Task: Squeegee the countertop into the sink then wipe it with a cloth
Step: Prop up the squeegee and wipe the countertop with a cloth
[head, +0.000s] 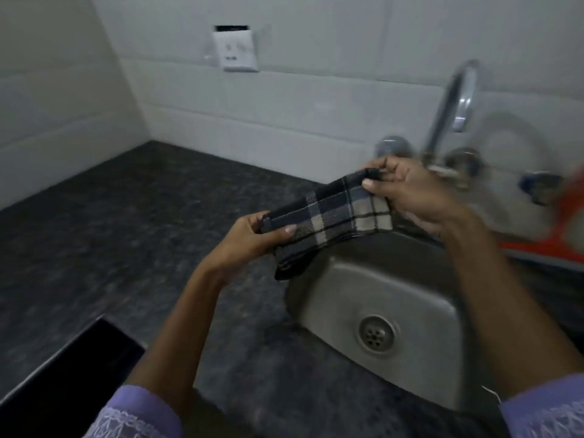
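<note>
A folded checked cloth (335, 213), dark blue, black and beige, hangs in the air above the left rim of the steel sink (325, 298). My left hand (249, 238) pinches its near-left end. My right hand (410, 194) grips its far-right end, thumb on top. The dark speckled countertop (126, 222) stretches to the left of the sink into the tiled corner. No squeegee is in view.
A chrome tap (455, 99) arches over the back of the sink, with valves on the wall beside it. Something orange (556, 241), blurred, lies at the right edge. A black hob edge (72, 368) sits at lower left. A wall socket (235, 52) is mounted above.
</note>
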